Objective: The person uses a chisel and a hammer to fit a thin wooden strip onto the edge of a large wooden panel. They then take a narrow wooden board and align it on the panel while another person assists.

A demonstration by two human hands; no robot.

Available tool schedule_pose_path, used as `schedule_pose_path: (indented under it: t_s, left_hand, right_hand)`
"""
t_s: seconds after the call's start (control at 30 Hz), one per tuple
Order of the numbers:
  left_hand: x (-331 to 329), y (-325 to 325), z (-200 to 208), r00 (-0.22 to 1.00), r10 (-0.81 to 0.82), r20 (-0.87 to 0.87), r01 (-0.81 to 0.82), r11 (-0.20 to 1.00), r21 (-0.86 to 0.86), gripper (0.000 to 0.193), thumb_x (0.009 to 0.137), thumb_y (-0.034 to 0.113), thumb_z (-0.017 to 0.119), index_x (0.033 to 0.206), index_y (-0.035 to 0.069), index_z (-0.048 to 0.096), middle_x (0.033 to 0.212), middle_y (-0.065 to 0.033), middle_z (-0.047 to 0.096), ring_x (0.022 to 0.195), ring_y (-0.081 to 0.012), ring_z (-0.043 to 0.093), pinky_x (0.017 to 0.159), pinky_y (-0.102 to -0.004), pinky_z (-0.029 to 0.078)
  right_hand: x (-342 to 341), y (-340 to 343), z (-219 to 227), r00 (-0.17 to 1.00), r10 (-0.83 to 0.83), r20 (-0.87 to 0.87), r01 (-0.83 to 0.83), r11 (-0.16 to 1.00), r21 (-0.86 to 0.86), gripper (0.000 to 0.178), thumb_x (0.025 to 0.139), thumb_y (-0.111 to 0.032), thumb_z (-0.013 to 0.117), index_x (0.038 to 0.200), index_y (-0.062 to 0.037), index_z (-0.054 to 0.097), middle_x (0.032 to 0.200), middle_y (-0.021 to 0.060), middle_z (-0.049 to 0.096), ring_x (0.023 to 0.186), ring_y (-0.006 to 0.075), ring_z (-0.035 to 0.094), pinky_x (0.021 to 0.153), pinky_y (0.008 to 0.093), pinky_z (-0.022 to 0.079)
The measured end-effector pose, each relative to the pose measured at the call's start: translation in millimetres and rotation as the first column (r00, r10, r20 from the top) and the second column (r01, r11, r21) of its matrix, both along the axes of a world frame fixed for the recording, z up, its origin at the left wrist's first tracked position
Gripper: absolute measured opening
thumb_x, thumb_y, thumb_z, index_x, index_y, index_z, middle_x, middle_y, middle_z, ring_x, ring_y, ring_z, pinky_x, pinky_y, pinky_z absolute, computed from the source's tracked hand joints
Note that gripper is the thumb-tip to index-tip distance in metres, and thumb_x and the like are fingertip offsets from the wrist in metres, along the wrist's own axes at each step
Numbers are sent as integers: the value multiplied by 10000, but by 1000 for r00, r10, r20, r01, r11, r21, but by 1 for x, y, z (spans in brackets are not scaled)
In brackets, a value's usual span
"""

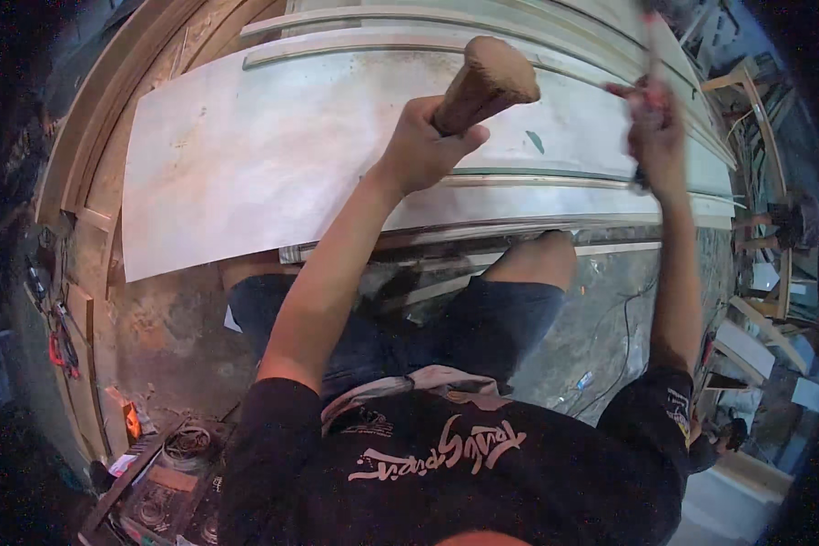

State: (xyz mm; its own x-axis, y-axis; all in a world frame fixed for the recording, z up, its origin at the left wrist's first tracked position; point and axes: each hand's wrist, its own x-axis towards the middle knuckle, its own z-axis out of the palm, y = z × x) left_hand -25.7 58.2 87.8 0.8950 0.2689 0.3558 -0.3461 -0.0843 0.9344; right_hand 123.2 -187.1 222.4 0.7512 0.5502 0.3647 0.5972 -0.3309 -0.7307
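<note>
My left hand (423, 150) is wrapped round a thick wooden club (491, 77) with a worn, flared end, raised above a large white panel (237, 155). To the right, my right hand (660, 146) is closed round a red and dark tool (653, 91), smeared by motion, its kind unclear. Its long thin part points toward the far edge. Beneath my hands, a pale wooden strip (537, 180) runs along the near side of the panel, with another strip (337, 53) farther back. A small green scrap (535, 142) lies between them.
Curved wooden frame pieces (86, 155) stand at the left. Red-handled pliers or a similar tool (62, 350) rest near the left rim. Wood offcuts (746, 350) are piled at the right, and a cable (626, 337) trails over the floor. A coil of wire (187, 443) lies lower left.
</note>
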Motion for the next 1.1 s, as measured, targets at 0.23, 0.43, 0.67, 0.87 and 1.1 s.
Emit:
schedule_pose_path:
  t_s: [0.23, 0.43, 0.67, 0.87, 1.1]
  left_hand:
    - [1, 4, 5, 999, -22, -46, 21, 999, -39, 241, 856, 160, 728, 762, 20, 556, 663, 58, 451, 645, -60, 408, 571, -271, 375]
    - [-4, 5, -4, 999, -43, 23, 46, 993, -113, 223, 855, 126, 721, 754, 24, 551, 657, 65, 442, 641, -50, 400, 559, -267, 363]
    - [5, 7, -11, 999, -8, -39, 7, 1000, -29, 245, 819, 184, 786, 750, 49, 593, 661, 51, 520, 632, -62, 468, 581, -273, 411]
    - [3, 3, -14, 999, 6, 33, -8, 999, 32, 235, 810, 162, 791, 752, 29, 606, 660, 57, 497, 635, -66, 457, 586, -284, 416]
    - [2, 10, -18, 1000, -20, 5, 20, 1000, 8, 222, 819, 170, 788, 757, 33, 624, 663, 51, 541, 636, -62, 477, 584, -275, 412]
  right_hand:
    - [-59, -2, 46, 767, 204, 608, 167, 852, -496, 250, 956, -164, 648, 1157, -36, 574, 778, 49, 652, 663, 169, 575, 619, 310, 468]
    - [-66, 10, 112, 802, -106, 588, 265, 945, -190, 240, 934, -196, 690, 1098, -40, 609, 858, 41, 654, 730, 165, 584, 684, 304, 479]
    - [-56, -12, 47, 797, 129, 590, 75, 948, -310, 283, 882, -87, 660, 1149, -11, 606, 959, 125, 689, 900, 210, 659, 809, 355, 504]
    - [-83, 4, 104, 885, -309, 348, 443, 786, -430, 337, 994, -253, 598, 1232, -15, 577, 855, 4, 617, 807, 78, 571, 764, 223, 457]
    - [-94, -21, 54, 914, 157, 374, 33, 891, -453, 365, 1032, -262, 541, 1306, -22, 554, 910, -33, 566, 760, 33, 466, 671, 172, 404]
